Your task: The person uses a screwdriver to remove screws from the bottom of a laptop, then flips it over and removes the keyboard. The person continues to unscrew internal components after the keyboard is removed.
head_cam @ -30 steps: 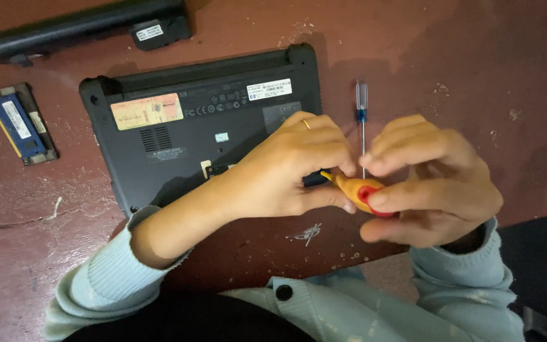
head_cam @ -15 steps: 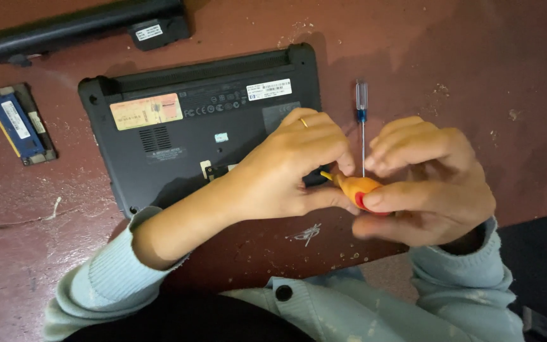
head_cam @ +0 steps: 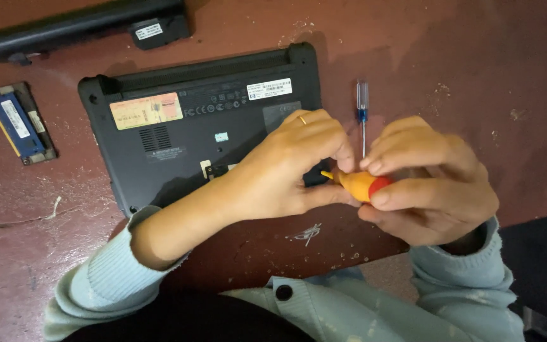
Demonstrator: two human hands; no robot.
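Orange/red-tip screwdriver [head_cam: 361, 185], black laptop [head_cam: 178, 139], blue-handled screwdriver [head_cam: 363, 104], maroon table [head_cam: 463, 57].

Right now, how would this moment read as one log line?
left hand on orange screwdriver | right hand holds its handle | over upturned laptop | blue screwdriver lies beside

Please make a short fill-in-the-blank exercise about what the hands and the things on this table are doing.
1. Both hands grip a small screwdriver whose handle is ____ with a red end.
2. The left hand wears a ring and rests over the upturned black ____.
3. A second screwdriver, lying beyond the right hand, has a ____ handle.
4. The blue memory module lies to the ____ of the laptop.

Missing words: orange; laptop; blue; left
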